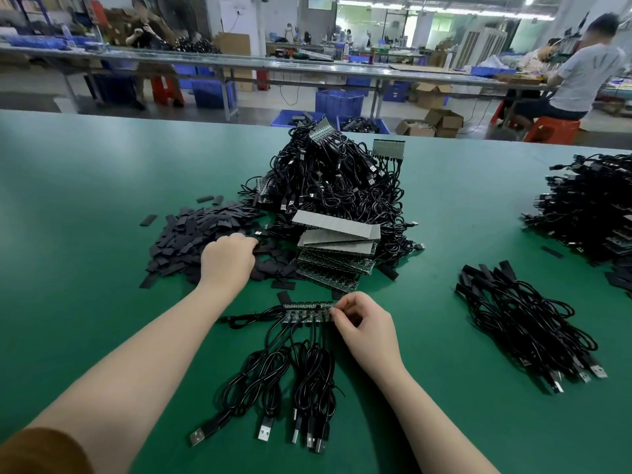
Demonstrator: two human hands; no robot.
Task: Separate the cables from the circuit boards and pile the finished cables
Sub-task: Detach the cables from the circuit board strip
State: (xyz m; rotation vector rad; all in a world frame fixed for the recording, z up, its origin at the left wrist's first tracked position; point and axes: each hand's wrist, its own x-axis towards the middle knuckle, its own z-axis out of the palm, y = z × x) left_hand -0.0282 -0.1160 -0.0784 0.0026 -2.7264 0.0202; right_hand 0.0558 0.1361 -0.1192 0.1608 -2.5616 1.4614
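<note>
A narrow circuit board strip (pixel 306 311) lies on the green table in front of me, with several black USB cables (pixel 290 381) hanging from it towards me. My right hand (pixel 364 328) pinches the strip's right end. My left hand (pixel 227 260) reaches into a heap of flat black sleeves (pixel 201 234), its fingers curled down among them; whether it holds one is hidden. A big pile of cabled boards (pixel 335 186) rises behind, with a stack of board strips (pixel 337 248) at its front. A pile of loose cables (pixel 526 323) lies to the right.
Another heap of cables and boards (pixel 588 213) sits at the far right edge. The green table (pixel 85 186) stretches left and forward. Beyond its far edge stand blue crates (pixel 338 104), cardboard boxes and seated people at other benches.
</note>
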